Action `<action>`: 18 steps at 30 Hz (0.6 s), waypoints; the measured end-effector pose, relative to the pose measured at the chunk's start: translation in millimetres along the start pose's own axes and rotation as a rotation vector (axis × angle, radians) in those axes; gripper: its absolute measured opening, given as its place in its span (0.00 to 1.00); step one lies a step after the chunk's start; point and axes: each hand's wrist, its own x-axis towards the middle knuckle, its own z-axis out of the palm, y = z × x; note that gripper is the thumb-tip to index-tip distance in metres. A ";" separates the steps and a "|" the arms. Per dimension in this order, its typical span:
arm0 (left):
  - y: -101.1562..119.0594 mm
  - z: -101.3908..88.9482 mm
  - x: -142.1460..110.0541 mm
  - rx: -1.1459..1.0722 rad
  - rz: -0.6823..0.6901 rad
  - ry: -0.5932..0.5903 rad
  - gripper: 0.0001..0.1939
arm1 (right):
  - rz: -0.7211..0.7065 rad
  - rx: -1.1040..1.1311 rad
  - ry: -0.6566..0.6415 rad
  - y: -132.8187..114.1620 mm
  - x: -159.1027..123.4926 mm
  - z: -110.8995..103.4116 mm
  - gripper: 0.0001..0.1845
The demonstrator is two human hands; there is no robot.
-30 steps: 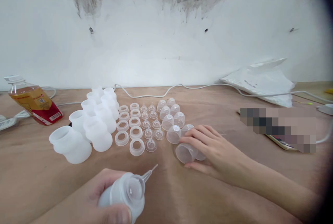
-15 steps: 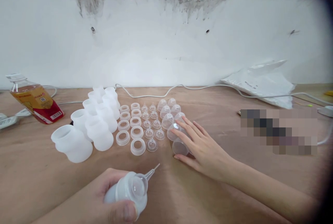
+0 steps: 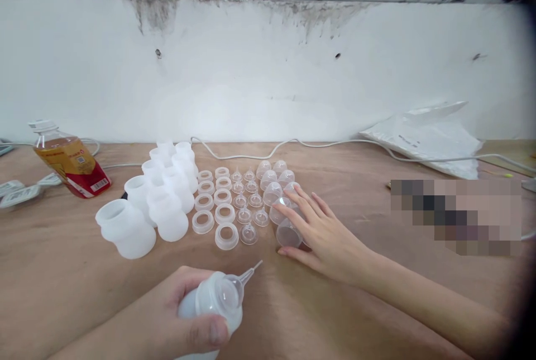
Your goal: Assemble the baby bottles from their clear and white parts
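Observation:
My left hand (image 3: 180, 315) is wrapped round a translucent white bottle (image 3: 218, 296), tilted toward the right. Its collar carries a clear nipple with a long thin tip. My right hand (image 3: 329, 234) has its fingers spread over the nearest clear dome caps (image 3: 288, 235), holding none of them; part of those caps is hidden behind it. Beside the caps stand rows of clear nipples (image 3: 249, 234), long tips up. Left of these lie two rows of translucent collar rings (image 3: 226, 243). Wavy-sided white bottles (image 3: 134, 240) without tops stand in two rows farther left.
A drink bottle (image 3: 79, 167) with amber liquid leans at the left. White cable (image 3: 251, 157) runs along the back of the wooden table, across a plastic bag (image 3: 431, 137) at the right. A blurred-out patch covers something at the right.
The whole view has shifted slightly, so the things on the table appear a little farther right. Both hands keep nearly the same pose, the left still gripping the bottle.

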 end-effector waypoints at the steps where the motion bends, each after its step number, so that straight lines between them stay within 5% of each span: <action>1: 0.5 -0.1 -0.9 0.019 -0.008 0.021 0.24 | 0.004 -0.003 0.036 -1.6 0.5 -5.6 0.32; 6: 2.0 1.5 4.9 0.524 0.209 0.335 0.17 | -0.018 0.331 0.207 -28.1 3.5 -50.2 0.30; 9: 3.9 4.3 18.1 1.081 0.497 0.514 0.15 | 0.089 0.824 -0.177 -46.5 12.3 -64.8 0.25; 12: 9.7 6.9 29.8 1.470 0.668 0.574 0.16 | 0.179 1.111 -0.594 -52.4 25.0 -62.3 0.23; 15: 15.0 5.6 34.7 1.555 0.592 0.530 0.14 | 0.189 1.094 -0.681 -49.8 32.3 -54.4 0.25; 18: 13.4 -0.5 34.6 1.313 0.420 0.441 0.13 | 0.021 0.761 -0.449 -48.6 31.2 -48.9 0.19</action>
